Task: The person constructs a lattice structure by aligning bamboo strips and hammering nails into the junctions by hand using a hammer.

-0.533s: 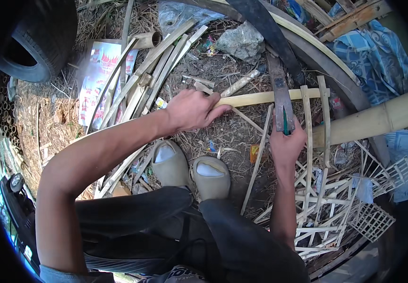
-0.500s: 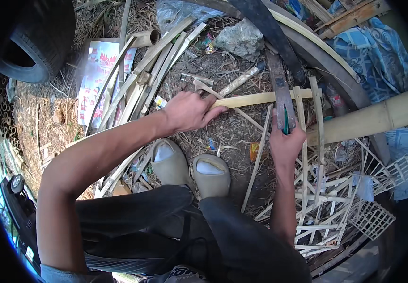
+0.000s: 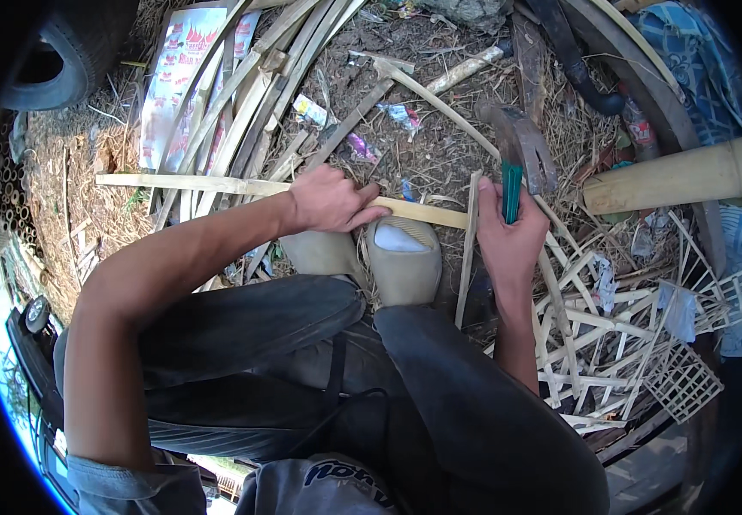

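Note:
My left hand (image 3: 334, 199) is closed round a long pale bamboo strip (image 3: 427, 213). The strip runs crosswise above my sandals, its far left end over the pile of strips and its right end close to a thinner upright strip (image 3: 468, 253). My right hand (image 3: 511, 225) grips the green handle (image 3: 511, 190) of a broad-bladed knife. Its dark, worn blade (image 3: 526, 146) points away from me and is tilted, just right of the strip's end. The fingers of my left hand hide part of the strip.
Bamboo slats (image 3: 259, 94) lie heaped at the far left beside a printed sheet (image 3: 184, 73). A thick bamboo pole (image 3: 680, 184) enters from the right. Below it lies a tangle of thin strips (image 3: 599, 343) with a lattice piece (image 3: 683, 380). A tyre (image 3: 62, 64) stands upper left.
My left hand has come slightly nearer with the bamboo strip, whose right end has left the knife. The blade has tilted. The split pieces right of it have dropped toward the tangle.

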A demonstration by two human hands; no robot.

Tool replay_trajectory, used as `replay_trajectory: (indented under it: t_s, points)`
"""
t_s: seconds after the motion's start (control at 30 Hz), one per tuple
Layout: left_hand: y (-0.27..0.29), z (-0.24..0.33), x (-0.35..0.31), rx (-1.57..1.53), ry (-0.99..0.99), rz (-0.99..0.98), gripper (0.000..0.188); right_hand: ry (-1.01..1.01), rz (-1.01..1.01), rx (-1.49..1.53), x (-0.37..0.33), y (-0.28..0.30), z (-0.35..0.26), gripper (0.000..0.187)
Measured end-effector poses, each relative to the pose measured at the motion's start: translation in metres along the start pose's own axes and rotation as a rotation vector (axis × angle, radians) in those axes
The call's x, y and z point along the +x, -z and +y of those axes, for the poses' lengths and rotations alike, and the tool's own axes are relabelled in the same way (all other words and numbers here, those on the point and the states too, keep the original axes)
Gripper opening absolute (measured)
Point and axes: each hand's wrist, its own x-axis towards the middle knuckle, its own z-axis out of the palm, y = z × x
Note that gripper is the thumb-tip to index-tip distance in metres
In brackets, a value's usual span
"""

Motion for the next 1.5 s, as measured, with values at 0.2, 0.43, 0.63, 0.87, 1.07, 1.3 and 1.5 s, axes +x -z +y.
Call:
replay_trajectory:
  t_s: [0.2,0.43,0.63,0.87,1.07,1.3,1.5]
  points:
    - [0.031,0.005,0.041,0.018,0.081,0.276,0.052,0.109,0.004,-0.158,0.021,0.006,0.005,0.026]
    - [0.033,-0.012,0.056,0.021,0.065,0.304,0.054,0.039,-0.004,-0.235,0.050,-0.002,-0.006,0.032]
    - [0.085,0.004,0.000,0.205,0.190,0.189,0.045,0.048,-0.070,-0.250,0.052,-0.007,-0.001,0.033]
    - [0.198,0.029,-0.301,-0.085,1.005,1.149,0.041,0.090,-0.028,-0.339,0.053,0.013,0.010,0.031]
    - [-0.176,0.383,-0.500,-0.333,2.348,0.499,0.049,0.088,-0.078,-0.298,0.054,-0.007,-0.005,0.034]
    - [-0.224,0.465,-0.447,-1.064,2.384,0.419,0.047,0.033,-0.093,-0.332,0.065,0.011,0.010,0.039]
    - [-0.204,0.390,-0.448,-1.022,2.317,0.569,0.045,0.074,-0.112,-0.357,0.060,0.006,0.001,0.039]
